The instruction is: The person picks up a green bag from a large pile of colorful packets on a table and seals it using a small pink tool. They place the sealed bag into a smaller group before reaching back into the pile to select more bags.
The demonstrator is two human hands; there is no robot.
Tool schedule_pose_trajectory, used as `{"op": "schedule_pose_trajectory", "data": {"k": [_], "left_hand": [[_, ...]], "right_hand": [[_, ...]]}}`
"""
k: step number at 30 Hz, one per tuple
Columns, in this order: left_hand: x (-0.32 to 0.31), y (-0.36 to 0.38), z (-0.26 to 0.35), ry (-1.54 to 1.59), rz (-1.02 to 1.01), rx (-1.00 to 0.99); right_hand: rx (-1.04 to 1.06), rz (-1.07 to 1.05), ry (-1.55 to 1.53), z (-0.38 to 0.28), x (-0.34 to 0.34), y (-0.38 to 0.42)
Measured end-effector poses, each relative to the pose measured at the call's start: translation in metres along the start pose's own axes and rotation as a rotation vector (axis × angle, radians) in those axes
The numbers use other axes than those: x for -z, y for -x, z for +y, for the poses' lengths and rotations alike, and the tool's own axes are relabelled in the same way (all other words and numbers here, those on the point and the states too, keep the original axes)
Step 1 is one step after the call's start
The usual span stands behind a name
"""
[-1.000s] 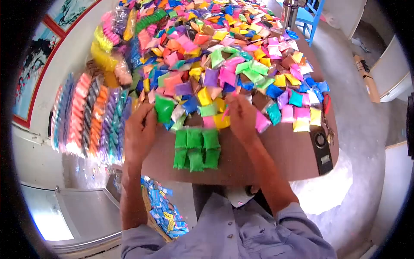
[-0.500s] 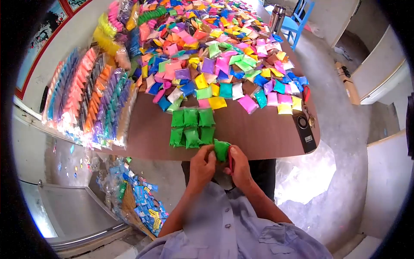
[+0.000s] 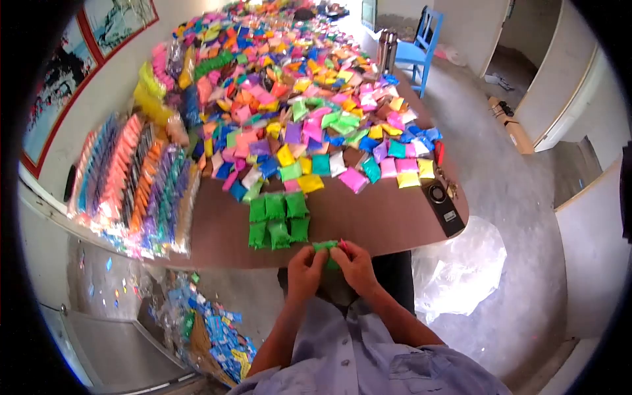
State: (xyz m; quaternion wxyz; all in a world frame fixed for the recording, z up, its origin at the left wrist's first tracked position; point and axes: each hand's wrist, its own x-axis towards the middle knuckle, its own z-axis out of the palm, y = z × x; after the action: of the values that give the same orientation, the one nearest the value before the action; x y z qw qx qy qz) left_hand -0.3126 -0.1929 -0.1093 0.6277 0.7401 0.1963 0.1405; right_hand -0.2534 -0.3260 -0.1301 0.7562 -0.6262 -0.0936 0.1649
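Note:
Just past the table's near edge, my left hand (image 3: 305, 268) pinches one side of a green packet (image 3: 325, 246). My right hand (image 3: 356, 268) closes on the packet's other side. A small red-pink object (image 3: 343, 245), too hidden to name, shows at my right fingers. The packet's lower part is partly covered by my thumbs. Ahead and to the left, several puffy green packets (image 3: 278, 209) lie side by side in two rows on the brown table (image 3: 368, 217).
A large heap of coloured packets (image 3: 289, 92) covers the far table. Bagged strips of packets (image 3: 135, 184) lie along its left side. A black device (image 3: 443, 210) sits at the right edge, a flask (image 3: 387, 52) farther back. Wrappers (image 3: 217, 329) and a clear plastic sheet (image 3: 461, 270) are below.
The view has tilted up and shifted right. The green packet, upright between my hands before, is now tipped and gripped from both sides, with my hands closer together.

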Motion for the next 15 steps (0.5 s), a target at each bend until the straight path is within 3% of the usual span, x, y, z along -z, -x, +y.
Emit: {"op": "schedule_pose_trajectory", "data": {"k": [4, 8, 10, 15], "left_hand": [[-0.004, 0.008, 0.000, -0.060, -0.017, -0.110], [-0.005, 0.016, -0.004, -0.091, -0.048, -0.068], [-0.012, 0.016, -0.018, 0.058, -0.085, 0.068], [-0.026, 0.030, -0.001, -0.032, -0.199, 0.150]], "right_hand": [[-0.045, -0.064, 0.025, 0.000, 0.009, 0.003], [-0.084, -0.098, 0.018, 0.010, 0.020, 0.004], [-0.066, -0.030, -0.151, 0.010, 0.016, 0.005], [-0.065, 0.001, -0.200, 0.002, 0.023, 0.007]]}}
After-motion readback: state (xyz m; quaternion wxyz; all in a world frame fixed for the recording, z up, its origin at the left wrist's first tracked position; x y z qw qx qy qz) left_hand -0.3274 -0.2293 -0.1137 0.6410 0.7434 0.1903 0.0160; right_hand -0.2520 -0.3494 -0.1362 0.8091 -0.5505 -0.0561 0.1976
